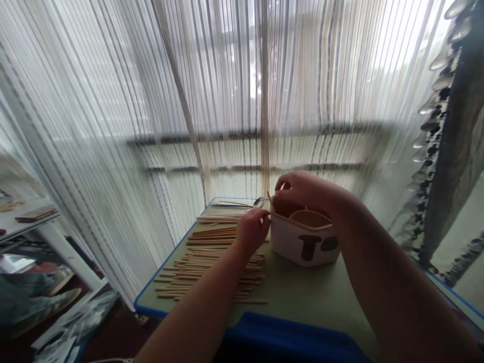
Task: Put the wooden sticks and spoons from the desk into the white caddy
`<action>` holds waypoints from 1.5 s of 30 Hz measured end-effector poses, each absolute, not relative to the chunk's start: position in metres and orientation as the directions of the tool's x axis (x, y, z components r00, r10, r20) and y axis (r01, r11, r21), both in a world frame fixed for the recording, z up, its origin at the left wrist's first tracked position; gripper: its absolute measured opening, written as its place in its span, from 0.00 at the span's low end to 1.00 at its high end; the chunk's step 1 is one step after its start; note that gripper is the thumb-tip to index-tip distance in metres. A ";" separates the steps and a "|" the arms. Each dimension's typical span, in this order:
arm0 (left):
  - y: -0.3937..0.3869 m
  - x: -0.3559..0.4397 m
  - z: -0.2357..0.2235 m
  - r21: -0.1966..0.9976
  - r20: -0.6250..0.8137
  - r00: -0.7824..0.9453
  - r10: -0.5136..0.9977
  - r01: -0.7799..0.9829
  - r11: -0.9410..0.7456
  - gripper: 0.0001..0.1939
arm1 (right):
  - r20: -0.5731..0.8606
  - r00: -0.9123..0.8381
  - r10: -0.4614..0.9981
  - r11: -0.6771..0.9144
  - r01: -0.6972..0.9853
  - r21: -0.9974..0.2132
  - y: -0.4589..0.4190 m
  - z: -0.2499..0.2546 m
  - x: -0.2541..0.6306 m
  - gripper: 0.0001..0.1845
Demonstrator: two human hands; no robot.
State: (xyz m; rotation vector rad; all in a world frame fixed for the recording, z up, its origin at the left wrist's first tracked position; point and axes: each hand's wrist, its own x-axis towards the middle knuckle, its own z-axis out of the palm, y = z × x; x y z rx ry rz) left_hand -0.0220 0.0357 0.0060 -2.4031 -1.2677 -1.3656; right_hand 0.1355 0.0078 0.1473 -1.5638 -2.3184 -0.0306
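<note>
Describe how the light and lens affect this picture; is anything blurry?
Head view: daylight glares through the striped curtain, bleaching its upper right; head view: the right forearm and the near side of the box look shaded; head view: the stripes fan outward, likely wide-lens distortion; head view: the sticks look soft, the shoe at lower left blurrier.

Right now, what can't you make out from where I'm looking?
All in the head view:
- White box with brown printed shapes: floor, behind its front wall.
- Right hand: grip, fingertips blurred and small.
- Left hand: grip, fingertips too small.
- Thin light-brown wooden sticks: partly behind left forearm.
- Blue object: cut off by bottom edge.
</note>
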 end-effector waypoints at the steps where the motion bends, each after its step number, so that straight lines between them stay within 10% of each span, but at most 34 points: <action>1: 0.034 -0.022 0.009 0.279 0.736 0.264 0.624 0.721 -0.635 0.10 | 0.309 -0.329 0.892 0.393 0.903 -0.172 0.007 0.148 0.136 0.14; 10: 0.019 -0.048 0.046 0.195 0.494 0.325 0.807 0.863 -0.467 0.12 | 0.326 -0.364 0.872 0.436 0.881 -0.184 -0.006 0.153 0.135 0.13; 19: -0.029 -0.108 0.029 0.160 0.544 0.115 0.831 0.958 -0.237 0.14 | -0.086 -0.700 0.709 0.619 0.675 -0.402 -0.031 0.116 0.079 0.13; 26: -0.076 -0.133 -0.026 0.183 0.650 0.010 0.760 0.968 -0.169 0.15 | -0.192 -0.616 0.764 0.550 0.777 -0.305 -0.029 0.102 0.062 0.15; 38: -0.079 -0.133 -0.031 0.133 0.631 0.093 0.770 0.965 -0.225 0.11 | 0.504 -0.385 0.773 0.612 0.662 -0.434 -0.098 -0.018 0.068 0.16; 45: -0.076 -0.134 -0.033 0.099 0.547 0.215 0.809 0.943 -0.317 0.12 | 0.370 -0.444 0.816 0.575 0.686 -0.445 -0.101 -0.032 0.072 0.11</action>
